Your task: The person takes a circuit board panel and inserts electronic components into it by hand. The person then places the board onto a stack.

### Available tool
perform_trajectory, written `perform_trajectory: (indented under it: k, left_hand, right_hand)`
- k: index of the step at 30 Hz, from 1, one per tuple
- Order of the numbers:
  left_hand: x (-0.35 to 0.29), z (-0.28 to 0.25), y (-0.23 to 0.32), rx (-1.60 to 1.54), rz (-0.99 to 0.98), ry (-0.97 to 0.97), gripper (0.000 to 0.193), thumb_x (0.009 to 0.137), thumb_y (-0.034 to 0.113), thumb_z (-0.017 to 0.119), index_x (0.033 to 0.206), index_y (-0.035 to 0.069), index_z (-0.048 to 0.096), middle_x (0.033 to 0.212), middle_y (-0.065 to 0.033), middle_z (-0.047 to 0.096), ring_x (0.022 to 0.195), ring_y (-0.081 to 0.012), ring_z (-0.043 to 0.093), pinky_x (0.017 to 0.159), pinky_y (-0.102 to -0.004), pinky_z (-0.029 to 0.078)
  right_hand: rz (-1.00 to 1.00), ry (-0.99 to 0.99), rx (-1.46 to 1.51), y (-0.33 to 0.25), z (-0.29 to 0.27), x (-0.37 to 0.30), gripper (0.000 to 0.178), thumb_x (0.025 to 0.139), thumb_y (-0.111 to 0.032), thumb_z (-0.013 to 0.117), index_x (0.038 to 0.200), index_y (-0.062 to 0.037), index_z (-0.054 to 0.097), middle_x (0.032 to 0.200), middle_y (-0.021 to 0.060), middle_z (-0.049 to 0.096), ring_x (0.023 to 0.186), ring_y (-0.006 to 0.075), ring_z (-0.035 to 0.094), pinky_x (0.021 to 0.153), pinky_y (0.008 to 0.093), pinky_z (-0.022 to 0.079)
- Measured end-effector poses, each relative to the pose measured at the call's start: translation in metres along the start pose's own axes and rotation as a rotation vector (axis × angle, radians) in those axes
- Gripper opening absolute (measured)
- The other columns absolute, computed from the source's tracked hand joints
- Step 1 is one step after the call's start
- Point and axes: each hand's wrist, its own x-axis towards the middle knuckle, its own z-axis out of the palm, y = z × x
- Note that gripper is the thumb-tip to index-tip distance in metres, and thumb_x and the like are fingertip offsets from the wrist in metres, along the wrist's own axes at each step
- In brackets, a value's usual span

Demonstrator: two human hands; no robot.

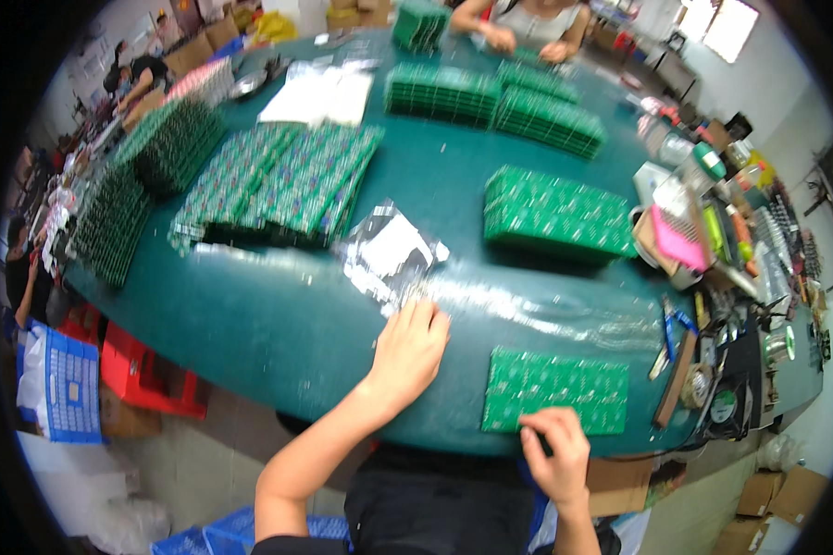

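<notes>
In front of me a green circuit board panel (565, 384) lies flat near the table's front edge. My right hand (559, 453) is at its near edge, thumb and index finger closed together over the board; whatever they pinch is too small to make out. My left hand (411, 356) reaches forward, fingers pressed together at the near end of a clear plastic bag (386, 250) with a white label. Small shiny bits lie by those fingertips, which are blurred, so I cannot tell what they grip.
A tall stack of green boards (555, 213) stands beyond the panel. Populated boards (278, 180) lie at the left, more stacks (444, 92) farther back. Tools, including blue-handled pliers (671, 324), and a pink tray (677, 236) crowd the right. Another person's hands (528, 44) work across the table.
</notes>
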Motion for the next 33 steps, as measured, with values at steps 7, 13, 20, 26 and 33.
perform_trajectory:
  k: [7, 13, 20, 26, 33]
  left_hand:
    - [-0.013, -0.025, 0.056, -1.226, -0.418, -0.438, 0.019, 0.096, 0.013, 0.067, 0.108, 0.002, 0.057, 0.094, -0.0027, 0.063, 0.090, -0.0102, 0.062, 0.079, -0.0264, 0.050]
    - [-0.027, -0.014, 0.082, -1.844, -0.527, -0.633, 0.024, 0.094, 0.012, 0.071, 0.109, 0.005, 0.054, 0.091, -0.0008, 0.063, 0.083, -0.0066, 0.059, 0.073, -0.0215, 0.049]
    - [-0.029, -0.007, 0.097, -1.930, -0.585, -0.638, 0.027, 0.091, 0.015, 0.076, 0.104, 0.008, 0.052, 0.083, 0.0010, 0.063, 0.072, -0.0042, 0.056, 0.060, -0.0194, 0.044]
    - [-0.023, -0.016, 0.096, -1.825, -0.585, -0.610, 0.020, 0.102, 0.020, 0.060, 0.109, 0.001, 0.060, 0.091, -0.0040, 0.065, 0.080, -0.0080, 0.060, 0.074, -0.0239, 0.051]
    - [-0.034, -0.018, 0.099, -1.663, -0.552, -0.703, 0.019, 0.101, 0.020, 0.061, 0.106, 0.002, 0.065, 0.093, -0.0047, 0.067, 0.083, -0.0086, 0.062, 0.075, -0.0253, 0.052]
  right_hand:
    - [0.071, 0.134, 0.155, -0.008, -0.001, 0.008, 0.016, 0.082, 0.002, 0.073, 0.098, -0.0028, 0.071, 0.092, 0.0109, 0.066, 0.085, 0.0236, 0.064, 0.072, 0.0336, 0.053]
    - [0.251, 0.023, 0.609, 0.001, -0.002, -0.002, 0.014, 0.083, -0.004, 0.077, 0.095, -0.0006, 0.072, 0.093, 0.0091, 0.067, 0.086, 0.0196, 0.064, 0.078, 0.0300, 0.051]
    - [0.235, -0.043, 0.637, 0.007, -0.015, -0.005, 0.010, 0.083, -0.002, 0.076, 0.090, 0.0011, 0.070, 0.091, 0.0102, 0.067, 0.087, 0.0203, 0.063, 0.078, 0.0306, 0.049]
    - [0.223, 0.124, 0.612, 0.005, -0.014, 0.001, 0.008, 0.082, 0.003, 0.072, 0.090, 0.0016, 0.068, 0.091, 0.0097, 0.064, 0.087, 0.0188, 0.059, 0.078, 0.0296, 0.047]
    - [0.080, 0.105, 0.361, 0.006, -0.015, -0.006, 0.012, 0.079, 0.004, 0.073, 0.090, -0.0007, 0.069, 0.087, 0.0099, 0.064, 0.082, 0.0215, 0.061, 0.073, 0.0312, 0.049]
